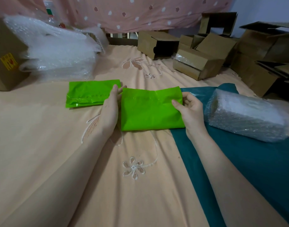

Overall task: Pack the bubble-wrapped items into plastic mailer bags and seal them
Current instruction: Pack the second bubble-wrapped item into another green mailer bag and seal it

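Teal sheet: spread at right, carrying the bubble-wrapped item awaiting a bag.
Green mailer: centre, apparently being sealed.
Sealed mailer: set aside left, done.
Left hand: fingers straight, bracing the mailer's left edge.
Right hand: pinching its right edge.

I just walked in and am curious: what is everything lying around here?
green mailer bag in hand: one, bright green, centre of bed
second green mailer bag: one, bright green, left of the first
bubble-wrapped item: one, clear wrap, right, on teal sheet
teal sheet: one, teal, right side of bed
bubble wrap pile: one, clear white, back left
cardboard boxes: several, brown, back right
large cardboard box: one, brown, far left
bedsheet: one, peach, embroidered flowers
left hand: flat against bag's left edge
right hand: pinching bag's right edge
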